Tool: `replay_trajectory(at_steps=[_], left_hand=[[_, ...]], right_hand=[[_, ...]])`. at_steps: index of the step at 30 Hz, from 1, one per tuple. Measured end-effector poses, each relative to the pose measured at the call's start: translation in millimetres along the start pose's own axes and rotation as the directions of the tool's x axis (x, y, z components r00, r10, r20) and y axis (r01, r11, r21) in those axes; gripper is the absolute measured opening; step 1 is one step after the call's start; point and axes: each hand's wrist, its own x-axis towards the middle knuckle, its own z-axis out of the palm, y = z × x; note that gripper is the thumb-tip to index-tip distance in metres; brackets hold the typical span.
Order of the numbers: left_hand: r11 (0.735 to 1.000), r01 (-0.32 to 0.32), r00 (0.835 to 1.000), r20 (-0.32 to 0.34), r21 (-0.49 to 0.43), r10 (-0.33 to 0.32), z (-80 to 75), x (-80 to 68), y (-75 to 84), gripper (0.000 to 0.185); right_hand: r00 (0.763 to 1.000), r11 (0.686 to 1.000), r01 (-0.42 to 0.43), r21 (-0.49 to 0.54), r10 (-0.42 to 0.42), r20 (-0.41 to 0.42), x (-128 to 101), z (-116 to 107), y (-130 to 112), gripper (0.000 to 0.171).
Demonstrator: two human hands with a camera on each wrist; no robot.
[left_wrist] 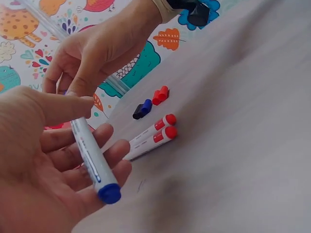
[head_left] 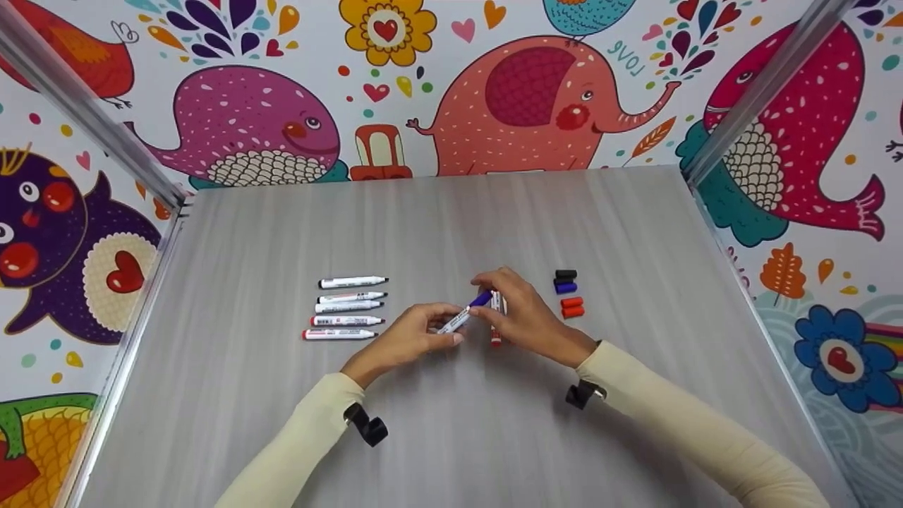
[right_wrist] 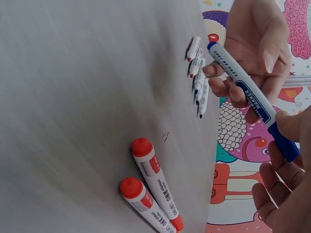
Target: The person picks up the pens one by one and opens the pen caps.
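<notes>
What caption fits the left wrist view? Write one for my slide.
Left hand grips a blue marker while the right hand pinches its far end; two red-capped markers and loose caps lie on the grey table.

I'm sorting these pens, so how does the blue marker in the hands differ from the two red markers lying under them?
The blue marker is held off the table by both hands; the two red markers lie flat on it, side by side. The blue marker has a blue cap and end, the red markers red ones. Both kinds have white barrels and are capped.

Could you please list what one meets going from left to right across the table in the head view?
Row of uncapped markers → left hand → blue marker held by both hands → right hand → loose caps, black and blue above red.
</notes>
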Motion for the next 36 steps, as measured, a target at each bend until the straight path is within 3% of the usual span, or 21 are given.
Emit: replay_trajectory(at_steps=[3, 7, 13, 16, 22, 25, 32, 34, 36], left_hand=[[0.993, -0.002, 1.000, -0.003, 0.119, 0.002, -1.9, 2.5, 5.6, 0.041], [0.964, -0.009, 1.000, 0.003, 0.266, 0.008, -0.3, 6.7, 11.6, 0.034], [0.914, -0.062, 0.998, 0.011, 0.402, 0.063, 7.2, 13.1, 15.7, 0.026], [0.872, -0.097, 0.994, 0.005, 0.479, 0.107, 11.8, 15.5, 17.1, 0.022], [0.764, -0.126, 0.987, 0.007, 0.633, 0.158, 19.5, 18.9, 19.5, 0.014], [0.723, -0.130, 0.986, 0.013, 0.678, 0.165, 22.0, 19.6, 19.6, 0.012], [0.664, -0.144, 0.979, 0.009, 0.734, 0.202, 25.9, 20.7, 18.1, 0.008], [0.656, -0.149, 0.977, 0.009, 0.740, 0.212, 26.9, 21.3, 17.5, 0.006], [0.664, -0.152, 0.977, 0.010, 0.732, 0.213, 27.7, 21.7, 16.7, 0.005]], right_hand=[[1.000, 1.000, 0.008, -0.019, -0.008, 0.002, -3, -1, 1, 0.043], [1.000, 1.000, 0.008, -0.020, -0.008, 0.006, -7, 0, 3, 0.039], [1.000, 1.000, -0.015, -0.025, 0.016, 0.003, -17, 1, 5, 0.035], [1.000, 0.999, -0.010, -0.036, 0.010, 0.003, -21, 3, 9, 0.031], [0.999, 0.997, -0.028, -0.065, 0.030, 0.023, -30, 6, 13, 0.024], [0.998, 0.996, -0.051, -0.075, 0.053, 0.034, -33, 6, 14, 0.024], [0.997, 0.990, -0.050, -0.130, 0.057, 0.050, -35, 7, 14, 0.018], [0.998, 0.988, -0.033, -0.149, 0.042, 0.055, -36, 7, 13, 0.016], [0.998, 0.987, -0.011, -0.162, 0.021, 0.059, -36, 8, 12, 0.015]])
